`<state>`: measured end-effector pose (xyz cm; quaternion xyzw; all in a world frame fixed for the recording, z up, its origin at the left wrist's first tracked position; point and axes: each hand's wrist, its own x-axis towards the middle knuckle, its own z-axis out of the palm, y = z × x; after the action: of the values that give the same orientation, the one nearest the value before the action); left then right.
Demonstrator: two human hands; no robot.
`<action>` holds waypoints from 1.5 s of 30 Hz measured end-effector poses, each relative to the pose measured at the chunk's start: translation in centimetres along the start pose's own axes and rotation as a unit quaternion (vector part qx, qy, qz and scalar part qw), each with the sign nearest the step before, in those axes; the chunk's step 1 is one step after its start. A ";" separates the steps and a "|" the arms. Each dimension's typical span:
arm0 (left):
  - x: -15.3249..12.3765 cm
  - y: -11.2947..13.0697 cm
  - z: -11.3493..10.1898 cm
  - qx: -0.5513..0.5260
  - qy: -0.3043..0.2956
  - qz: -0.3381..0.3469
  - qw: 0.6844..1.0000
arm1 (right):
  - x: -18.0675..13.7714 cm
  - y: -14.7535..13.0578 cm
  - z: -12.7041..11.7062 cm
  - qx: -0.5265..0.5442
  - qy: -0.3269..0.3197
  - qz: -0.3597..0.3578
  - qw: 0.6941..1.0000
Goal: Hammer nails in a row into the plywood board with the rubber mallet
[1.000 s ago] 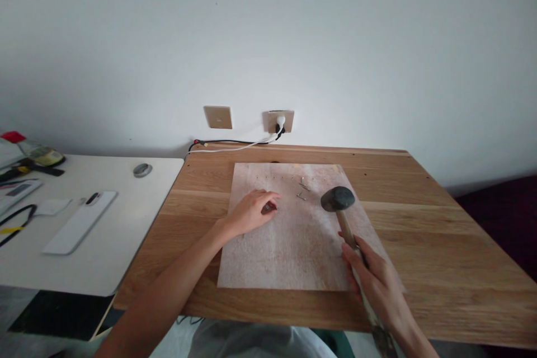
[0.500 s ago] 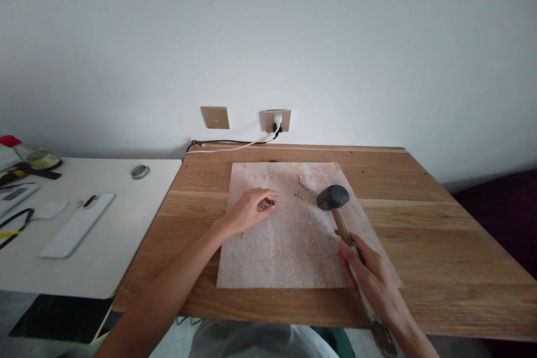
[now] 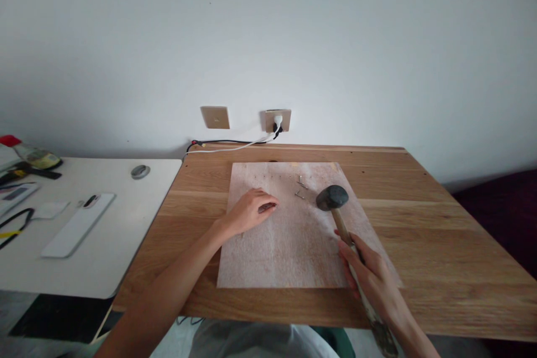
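Something small under the left hand (image 3: 250, 211) fingertips too tiny to identify, fingers curled on the board (image 3: 293, 246), right hand (image 3: 371, 279) clamped around the hammer (image 3: 342, 218) handle, head over the board's right side

Wooden table (image 3: 419, 235), pale board (image 3: 289, 246) flat on it; white side table (image 3: 117, 246), phone (image 3: 78, 224)

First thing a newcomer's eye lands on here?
The dark-headed hammer, gripped by the right hand over the pale board in the middle of the wooden table. Then the left hand, fingers curled on the board, with loose nails lying just beyond it.
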<state>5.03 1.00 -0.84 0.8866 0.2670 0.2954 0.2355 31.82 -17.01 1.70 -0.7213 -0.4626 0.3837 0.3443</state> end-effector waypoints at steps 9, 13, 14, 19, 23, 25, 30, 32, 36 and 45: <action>0.0 0.1 -0.1 0.002 -0.005 0.004 1.000 | -0.2 -0.1 0.0 0.010 -0.003 0.012 1.000; 0.1 0.0 -0.1 -0.002 -0.007 0.016 1.000 | 0.0 0.0 -0.1 0.011 -0.005 0.007 1.000; 0.1 0.0 0.0 -0.002 -0.006 0.021 1.000 | 0.0 0.1 -0.1 0.008 -0.004 0.003 1.000; 0.2 -0.1 0.1 0.011 -0.008 0.030 0.999 | -0.3 -0.2 0.5 -0.002 -0.026 -0.006 1.000; 0.0 -0.1 0.3 0.007 -0.003 -0.007 1.000 | -0.9 -1.3 2.0 0.037 -0.087 -0.003 0.996; 0.0 0.0 0.3 -0.005 -0.002 -0.032 0.999 | -1.2 -2.0 2.7 0.051 -0.113 -0.008 0.992; 0.2 0.3 0.2 -0.008 -0.004 -0.060 0.998 | -1.2 -3.9 3.8 0.068 -0.155 -0.015 0.986; 0.2 0.4 0.2 -0.008 -0.003 -0.067 0.998 | -1.1 -4.2 4.0 0.065 -0.164 -0.016 0.984; 0.3 0.4 0.2 -0.013 -0.006 -0.084 0.996 | -1.0 -4.1 4.2 0.042 -0.164 -0.016 0.985; 0.1 0.3 0.2 -0.028 -0.007 -0.068 0.997 | -1.4 -4.9 3.6 -0.011 -0.135 -0.058 0.989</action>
<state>5.32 0.76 -0.83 0.8613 0.3173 0.2799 0.2813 26.36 -16.15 4.54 -0.6389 -0.5500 0.4516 0.2922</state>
